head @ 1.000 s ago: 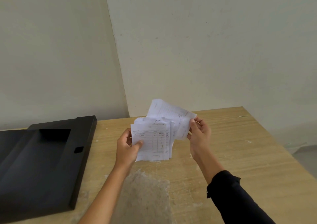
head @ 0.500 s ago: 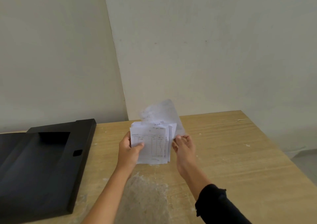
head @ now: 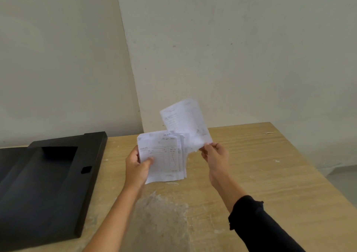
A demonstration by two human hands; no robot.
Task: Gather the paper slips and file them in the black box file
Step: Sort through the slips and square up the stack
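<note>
My left hand (head: 136,166) grips a stack of white paper slips (head: 164,157) by its left edge, holding it upright above the wooden table (head: 260,174); the front slip shows a printed table. My right hand (head: 215,155) pinches the bottom corner of a single paper slip (head: 185,122), raised up and to the right of the stack, slightly blurred. The black box file (head: 44,184) lies open on the table's left side, its inside showing no papers.
Pale walls meet in a corner right behind the table. The table's right edge drops to the floor (head: 343,178) at the far right. A whitish scuffed patch (head: 160,219) marks the tabletop below my hands.
My right hand went from beside the stack to lifting one slip up and to the right, away from the stack. The left hand kept its hold on the stack.
</note>
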